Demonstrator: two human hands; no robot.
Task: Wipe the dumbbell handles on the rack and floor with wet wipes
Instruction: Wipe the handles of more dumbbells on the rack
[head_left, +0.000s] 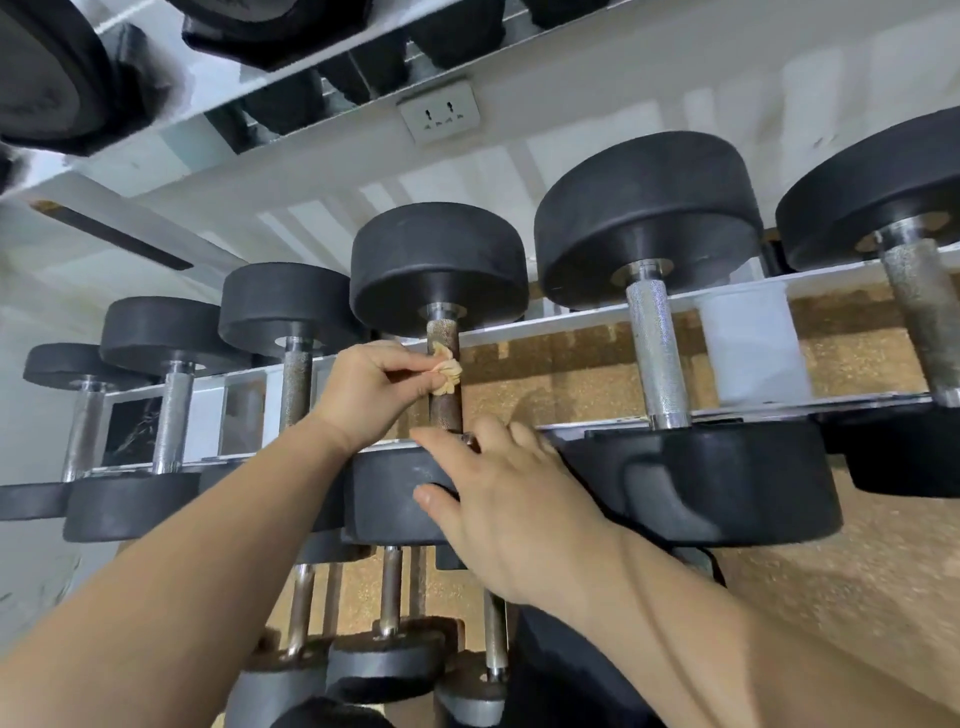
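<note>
The rusty handle (445, 410) you are wiping spans the rack's two rails, from the back rail (571, 316) to the front rail (769, 404), about midway along the row. Your left hand (363, 384) pinches a small, bunched wet wipe (448, 370) in its fingertips against the upper half of that handle. The wipe looks brown already, so my guess is that more strokes will smear rust rather than lift it.

With so little of it in the pinch, the rough knurling could snag it, tear it or pull it free. It would then fall through the gap between the rails toward the lower-tier dumbbells (389, 597).

Your right hand (498, 499) lies flat, fingers spread and gripping nothing, over the near head (384, 499). I judge that this steadies the dumbbell. Lift the hand mid-stroke and the handle may turn on the rails.

Room is tight sideways. The left neighbour's handle (297, 384) is close behind your left wrist, and the larger dumbbell (657, 353) on the right sits near, its front head just beside your right fingers. A roll there could nip them.

Along the handle you have free travel only between the two heads. The part just above the front rail is partly hidden by your right fingers. The upper shelf (260, 88) overhangs well above.
</note>
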